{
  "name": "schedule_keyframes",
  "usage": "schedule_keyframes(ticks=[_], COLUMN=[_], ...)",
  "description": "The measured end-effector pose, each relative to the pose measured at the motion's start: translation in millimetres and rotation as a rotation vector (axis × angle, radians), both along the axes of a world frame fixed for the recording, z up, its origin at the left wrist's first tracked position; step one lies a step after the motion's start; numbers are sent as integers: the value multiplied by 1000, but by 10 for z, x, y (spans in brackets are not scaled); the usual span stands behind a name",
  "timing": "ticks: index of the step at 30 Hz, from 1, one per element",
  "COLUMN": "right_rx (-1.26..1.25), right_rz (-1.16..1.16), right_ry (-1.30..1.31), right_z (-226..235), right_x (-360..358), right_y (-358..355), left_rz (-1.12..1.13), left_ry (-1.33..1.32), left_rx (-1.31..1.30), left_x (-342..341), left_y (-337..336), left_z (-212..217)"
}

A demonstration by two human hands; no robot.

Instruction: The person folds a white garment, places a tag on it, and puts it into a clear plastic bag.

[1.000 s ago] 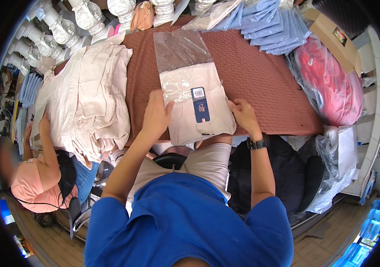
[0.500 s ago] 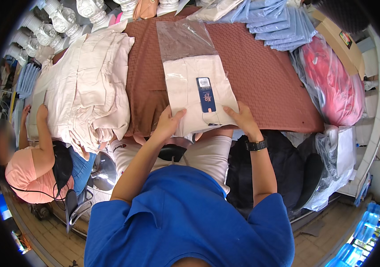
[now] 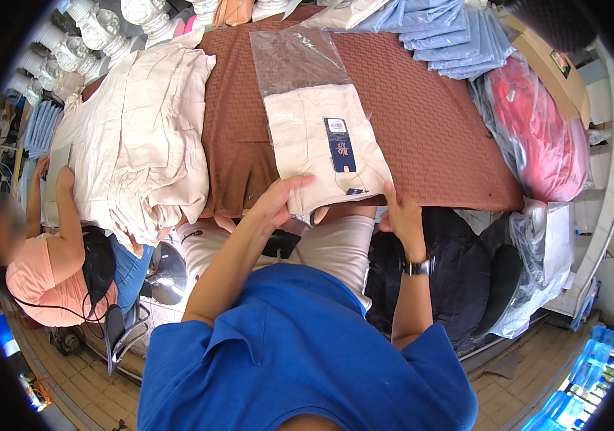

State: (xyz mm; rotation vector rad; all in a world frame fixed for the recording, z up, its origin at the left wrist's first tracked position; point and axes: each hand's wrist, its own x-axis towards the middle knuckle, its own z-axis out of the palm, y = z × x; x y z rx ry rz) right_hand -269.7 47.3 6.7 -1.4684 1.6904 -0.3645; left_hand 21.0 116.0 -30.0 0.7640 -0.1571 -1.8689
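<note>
Right hand [image 3: 404, 217] and folded shirt [image 3: 303, 133] have shifted slightly since the earlier frame, the hand dropping to the lower corner. On the brown cloth's [image 3: 440, 147] left side lies a pale clothes pile [image 3: 141, 136]. At the cloth's front edge, the left hand's [image 3: 274, 201] fingers clamp the shirt, apparently to keep its fold flat. The shirt lies mid-cloth, its clear bag [image 3: 296, 65] extending farther back, tag [image 3: 340, 147] upward. One right finger touches the corner, seemingly steadying it; whether the fingers pinch cannot be told.
</note>
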Motion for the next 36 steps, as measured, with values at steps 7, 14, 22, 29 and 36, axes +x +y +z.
schedule_keyframes(ticks=[7, 14, 22, 29, 36], right_rx=[554, 401, 335, 421, 459], right_rz=[-11, -66, -134, -328, -371], right_ry=[-1112, -1487, -1516, -1441, -1481], right_z=[-132, -195, -185, -89, -114], right_x=[574, 808, 1015, 1099, 1035], right_y=[599, 496, 270, 271, 178], left_rz=[27, -25, 22, 57, 305], left_ry=[31, 20, -313, -805, -279], left_rx=[8, 16, 10, -27, -219], left_x=[-51, 80, 5, -136, 41], left_y=[10, -20, 29, 138, 130], left_z=[284, 194, 311, 363, 110])
